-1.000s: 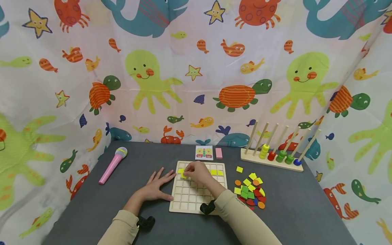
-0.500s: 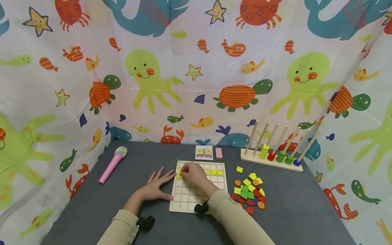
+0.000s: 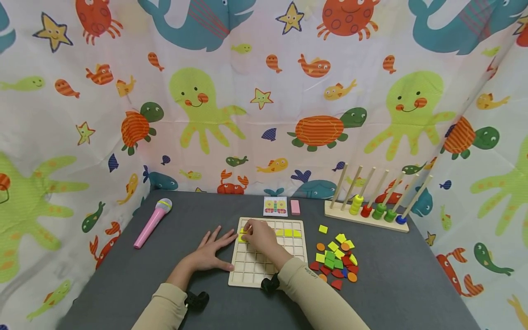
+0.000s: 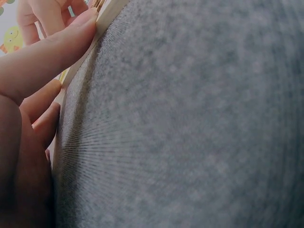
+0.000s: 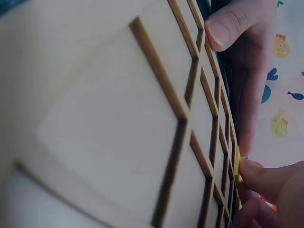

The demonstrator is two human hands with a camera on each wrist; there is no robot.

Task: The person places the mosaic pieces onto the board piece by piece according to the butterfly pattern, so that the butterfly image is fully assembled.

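Observation:
A pale wooden grid board (image 3: pixel 248 277) lies on the dark table. My left hand (image 3: pixel 208 253) is spread flat at its left side, thumb and fingertips against the edge; the left wrist view shows the thumb (image 4: pixel 57 54) on the rim. Over the upper left squares, my right hand (image 3: pixel 261 236) pinches a yellow tile (image 5: pixel 237 161) at the board's surface. Yellow colour (image 3: pixel 242 238) also shows below these fingertips in the head view. More yellow pieces (image 3: pixel 288 233) sit in the same row, to the right of the hand. The right palm and forearm cover part of the grid.
Loose coloured pieces (image 3: pixel 338 261) lie right of the board. Behind it are a pattern card (image 3: pixel 275 206) and a pink block (image 3: pixel 295 207). A peg rack with coloured rings (image 3: pixel 367 219) stands back right; a pink toy microphone (image 3: pixel 152 222) lies at left.
My right hand has shifted slightly left along the yellow row, uncovering another yellow piece to its right, then stayed nearly still. The left hand has kept its place at the board's edge.

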